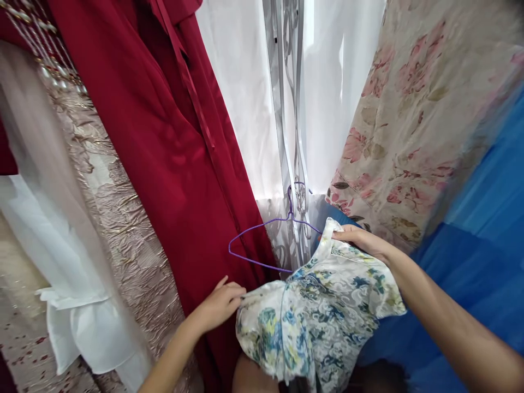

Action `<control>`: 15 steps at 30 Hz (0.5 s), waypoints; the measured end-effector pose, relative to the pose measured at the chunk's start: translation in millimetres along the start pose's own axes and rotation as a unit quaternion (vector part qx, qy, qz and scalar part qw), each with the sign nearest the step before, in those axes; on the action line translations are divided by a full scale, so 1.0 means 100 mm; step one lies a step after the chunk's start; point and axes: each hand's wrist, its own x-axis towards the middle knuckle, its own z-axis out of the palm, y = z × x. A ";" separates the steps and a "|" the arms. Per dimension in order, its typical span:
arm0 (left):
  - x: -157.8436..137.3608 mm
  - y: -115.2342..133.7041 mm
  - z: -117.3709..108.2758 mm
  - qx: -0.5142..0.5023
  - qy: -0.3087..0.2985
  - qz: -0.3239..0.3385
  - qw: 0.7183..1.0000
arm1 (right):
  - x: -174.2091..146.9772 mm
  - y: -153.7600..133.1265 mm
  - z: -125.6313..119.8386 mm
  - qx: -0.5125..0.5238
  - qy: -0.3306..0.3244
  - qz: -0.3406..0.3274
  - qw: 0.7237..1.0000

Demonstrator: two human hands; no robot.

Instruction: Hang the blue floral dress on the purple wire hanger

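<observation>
Crimson fills the left of the view, one long garment sweeping down behind the left half of a purple hanger. And here's the centre of it all: the floral top, white splashed with blue, green and yellow, spread low between two hands. Its right shoulder meets the hanger, whose wire disappears there; whether it runs inside the cloth or behind it, I can't tell.

Right hand now, and that's a firm pinch, thumb and fingers clamped on the top near the neckline. Over on the other side, the left hand has its fingers close together at the left shoulder edge; whether they grip or merely touch, I can't say.

Plenty crowding in! Pale metal strips drop straight down the middle, right behind the hanger's hook, their number lost in the overlap and their lower ends running behind the top. White cloth hangs on both sides of them. To the right, a beige cloth with pink flowers, then blue fabric behind the right forearm. Far left, textured pink brocade, a white ruffled piece, and beaded fringe up in the corner.

The count: two hands, one floral top, one purple hanger, one crimson garment.
</observation>
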 end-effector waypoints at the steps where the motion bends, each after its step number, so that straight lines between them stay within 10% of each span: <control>1: 0.11 -0.03 -0.10 0.000 0.021 0.000 1.000 | -0.01 -0.01 0.02 0.000 0.000 0.005 1.000; 8: 0.79 0.38 -0.65 -0.023 0.180 0.079 0.980 | -0.06 -0.05 0.09 0.012 -0.006 0.019 1.000; 15: 1.29 0.88 -0.50 -0.116 0.198 0.166 0.959 | -0.09 0.05 0.06 0.051 -0.030 0.096 0.994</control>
